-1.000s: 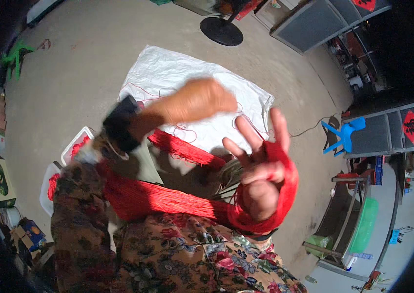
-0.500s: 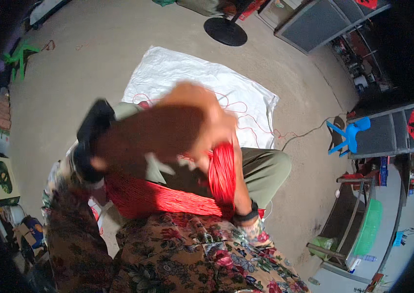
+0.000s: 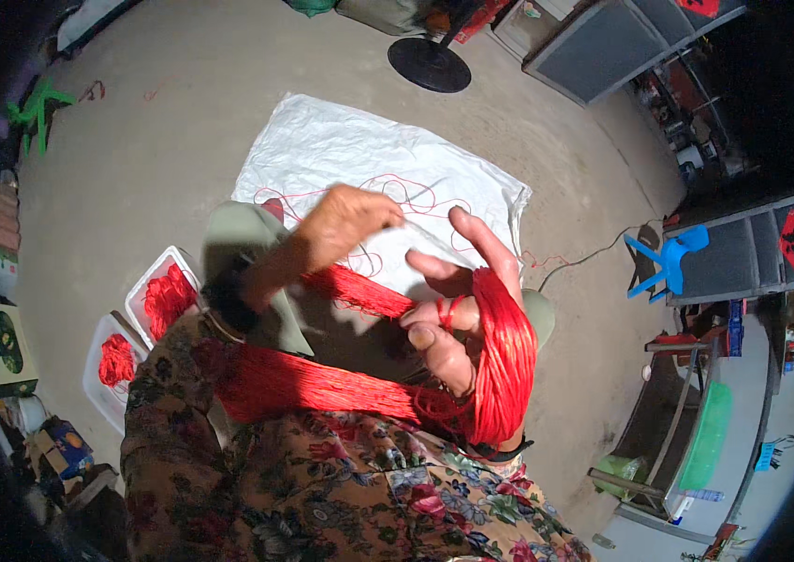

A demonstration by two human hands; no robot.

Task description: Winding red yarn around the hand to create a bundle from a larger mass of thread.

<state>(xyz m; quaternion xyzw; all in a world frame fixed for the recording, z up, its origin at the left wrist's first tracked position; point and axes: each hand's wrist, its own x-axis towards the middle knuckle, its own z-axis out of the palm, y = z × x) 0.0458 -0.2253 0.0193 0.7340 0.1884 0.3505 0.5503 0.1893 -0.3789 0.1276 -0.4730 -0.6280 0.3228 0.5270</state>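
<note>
A thick skein of red cord [image 3: 322,384] stretches across my lap, its left end hidden behind my left arm and its right end looped over my right hand [image 3: 453,323]. My right hand carries this loop with its index finger stretched up and the thumb bent inward. One of its fingers has a few turns of red cord round it. Above the skein, my left hand [image 3: 345,225] is closed with the fingertips pressed together; what they pinch, if anything, is too blurred to tell. A black band is on the left wrist.
A white sheet [image 3: 322,136] with loose red cord lies on the floor ahead. Two white tubs [image 3: 139,304] with red cord stand at my left. A blue stool [image 3: 678,258] is at the right, a round black base [image 3: 430,66] ahead, and a green stool [image 3: 39,108] far left.
My left hand has swung back from in front of the skein, uncovering the tubs. My right hand has moved rightward with the skein's loop, and its fingers have come into sight.
</note>
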